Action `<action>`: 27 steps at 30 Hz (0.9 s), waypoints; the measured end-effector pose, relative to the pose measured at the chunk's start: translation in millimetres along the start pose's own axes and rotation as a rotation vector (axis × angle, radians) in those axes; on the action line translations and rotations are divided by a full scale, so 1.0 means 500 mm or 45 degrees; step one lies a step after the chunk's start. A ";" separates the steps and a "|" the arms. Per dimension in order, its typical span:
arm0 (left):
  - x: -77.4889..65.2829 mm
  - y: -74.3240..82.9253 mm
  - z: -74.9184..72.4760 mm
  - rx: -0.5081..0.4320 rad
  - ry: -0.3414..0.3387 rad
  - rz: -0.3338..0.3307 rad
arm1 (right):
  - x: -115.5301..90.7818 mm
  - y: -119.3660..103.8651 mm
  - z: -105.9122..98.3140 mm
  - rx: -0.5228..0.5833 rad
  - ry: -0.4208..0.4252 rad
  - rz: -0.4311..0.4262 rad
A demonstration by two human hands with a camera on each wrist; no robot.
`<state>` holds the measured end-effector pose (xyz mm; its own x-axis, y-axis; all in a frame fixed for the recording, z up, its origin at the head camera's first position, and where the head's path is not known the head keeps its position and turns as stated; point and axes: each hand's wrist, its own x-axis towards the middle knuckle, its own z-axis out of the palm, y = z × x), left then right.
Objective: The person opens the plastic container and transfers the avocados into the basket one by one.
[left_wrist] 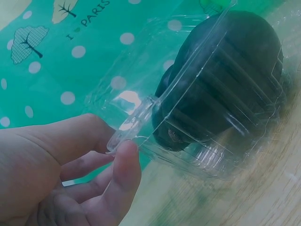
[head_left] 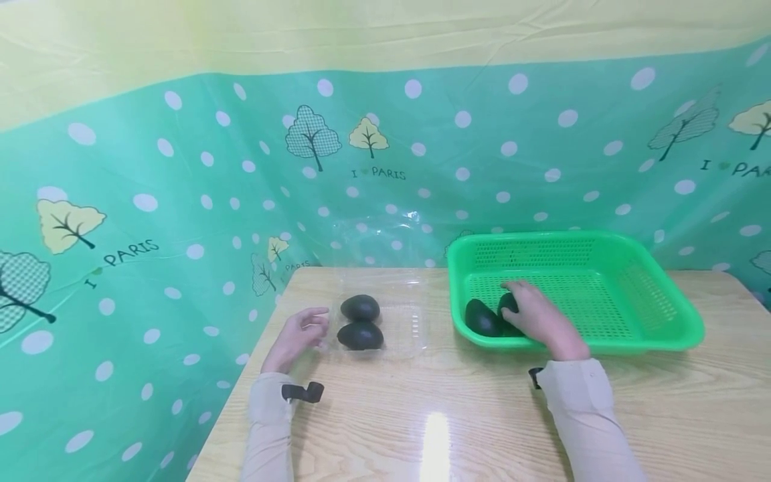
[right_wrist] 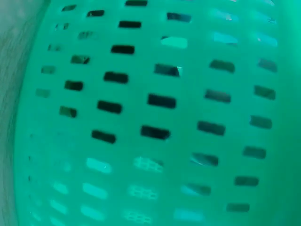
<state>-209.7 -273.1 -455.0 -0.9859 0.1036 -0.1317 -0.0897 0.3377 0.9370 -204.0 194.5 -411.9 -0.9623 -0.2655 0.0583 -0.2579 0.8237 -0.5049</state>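
My left hand (head_left: 299, 338) pinches the edge of a clear plastic clamshell box (head_left: 400, 328) between thumb and fingers, as the left wrist view shows. Two dark avocados (head_left: 361, 336) lie inside it, one behind the other, and its transparent lid stands raised at the back. To the right, my right hand (head_left: 536, 316) reaches into a green plastic basket (head_left: 662, 294) and grips a dark avocado (head_left: 508, 305), partly hidden by the hand. Another avocado (head_left: 482, 318) rests just left of it against the basket's corner. The right wrist view holds only the slotted basket wall (right_wrist: 136, 117).
Both the box and the basket stand on a light wooden table (head_left: 385, 408). Behind and to the left hangs a green curtain (head_left: 241, 181) with white dots and printed trees. The basket's raised rim runs between the right forearm and the avocados.
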 end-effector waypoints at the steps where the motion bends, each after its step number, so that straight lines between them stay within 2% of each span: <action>1: 0.000 0.000 0.000 -0.002 -0.002 0.003 | 0.000 -0.003 0.000 0.002 0.008 -0.004; 12: 0.002 -0.005 -0.001 -0.018 -0.006 0.009 | 0.013 -0.029 0.009 0.040 0.084 -0.069; 16: -0.001 0.004 0.001 -0.020 -0.012 0.009 | 0.018 -0.038 0.014 0.052 0.111 -0.102; 27: 0.007 -0.008 0.000 0.002 0.003 0.015 | 0.034 -0.084 0.031 0.098 0.180 -0.191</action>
<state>-212.7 -274.3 -459.3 -0.9872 0.1055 -0.1197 -0.0776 0.3381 0.9379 -208.2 147.9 -403.0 -0.9177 -0.3044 0.2553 -0.3967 0.7385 -0.5453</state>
